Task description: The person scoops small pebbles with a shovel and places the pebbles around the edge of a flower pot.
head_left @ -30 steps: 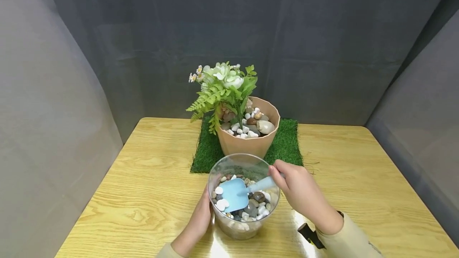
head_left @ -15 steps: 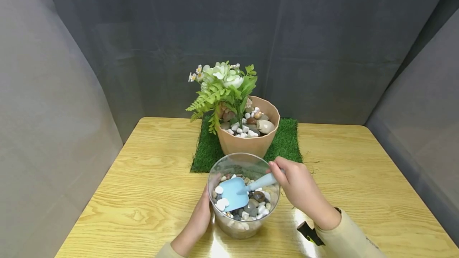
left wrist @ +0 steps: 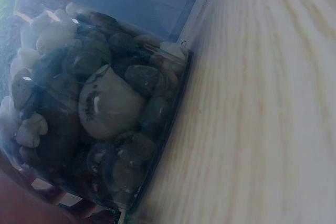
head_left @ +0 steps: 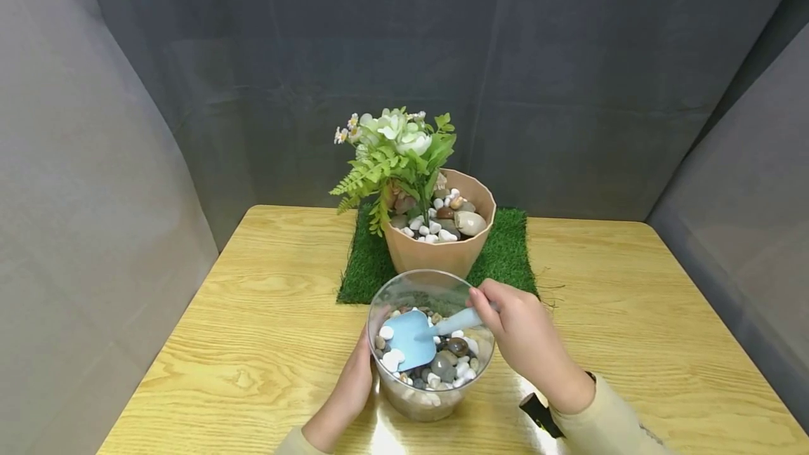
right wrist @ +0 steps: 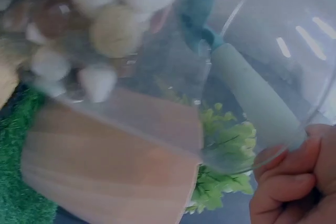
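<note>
A clear round container (head_left: 422,409) holds white, grey and brown pebbles (left wrist: 110,108) on the wooden table. Against its left side, my left hand (head_left: 351,385) holds the wall, the fingers curved round it and partly hidden behind. My right hand (head_left: 524,332) grips the pale handle of a light-blue toy shovel (head_left: 411,340) at the container's right rim. The shovel's blade lies tilted over the pebbles inside, near several white ones at the left. In the right wrist view, curled fingers (right wrist: 283,182) close round the handle's end (right wrist: 257,93).
Just behind the container stands a peach flowerpot (head_left: 436,255) with pebbles and white flowers (head_left: 398,135) among green leaves. Artificial grass (head_left: 505,248) lies under it. Grey fabric (head_left: 537,90) rises behind the table (head_left: 253,321) and along both sides.
My right hand and the shovel have shifted slightly left, and the blade has moved a little over the pebbles. The left hand still holds the container in place.
</note>
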The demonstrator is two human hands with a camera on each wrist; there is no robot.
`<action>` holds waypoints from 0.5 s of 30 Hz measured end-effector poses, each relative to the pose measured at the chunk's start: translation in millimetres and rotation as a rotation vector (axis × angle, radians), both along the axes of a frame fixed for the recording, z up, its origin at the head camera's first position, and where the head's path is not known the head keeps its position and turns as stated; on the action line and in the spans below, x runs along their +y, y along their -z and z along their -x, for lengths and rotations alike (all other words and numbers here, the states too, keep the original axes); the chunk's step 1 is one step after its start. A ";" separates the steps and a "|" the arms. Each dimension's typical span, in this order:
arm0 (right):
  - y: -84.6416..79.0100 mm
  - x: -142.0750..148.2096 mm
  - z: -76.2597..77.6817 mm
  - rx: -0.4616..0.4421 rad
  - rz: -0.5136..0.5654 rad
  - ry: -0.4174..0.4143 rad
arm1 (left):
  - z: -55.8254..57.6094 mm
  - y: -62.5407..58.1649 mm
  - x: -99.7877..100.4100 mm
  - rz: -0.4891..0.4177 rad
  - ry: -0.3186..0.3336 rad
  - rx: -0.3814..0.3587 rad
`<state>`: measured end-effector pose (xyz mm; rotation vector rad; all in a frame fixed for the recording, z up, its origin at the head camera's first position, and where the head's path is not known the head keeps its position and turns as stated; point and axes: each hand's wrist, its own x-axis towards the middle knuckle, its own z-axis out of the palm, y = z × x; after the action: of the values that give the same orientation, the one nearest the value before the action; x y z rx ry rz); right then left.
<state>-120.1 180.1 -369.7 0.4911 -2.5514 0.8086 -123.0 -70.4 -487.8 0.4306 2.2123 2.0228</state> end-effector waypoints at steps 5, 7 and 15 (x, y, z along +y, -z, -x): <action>-4.1 -1.0 -1.8 -0.014 0.004 -0.025 | 0.7 0.8 -0.2 -0.016 0.017 -0.001; -5.0 -0.2 -1.5 -0.063 0.017 -0.018 | 0.9 1.4 -0.3 -0.013 0.021 -0.001; -2.2 3.1 -1.6 -0.132 0.046 0.008 | 0.4 1.8 0.3 0.021 -0.010 -0.040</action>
<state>-118.5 183.2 -367.5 0.4263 -2.6462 0.9226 -123.4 -70.1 -489.6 0.3740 2.2147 1.9938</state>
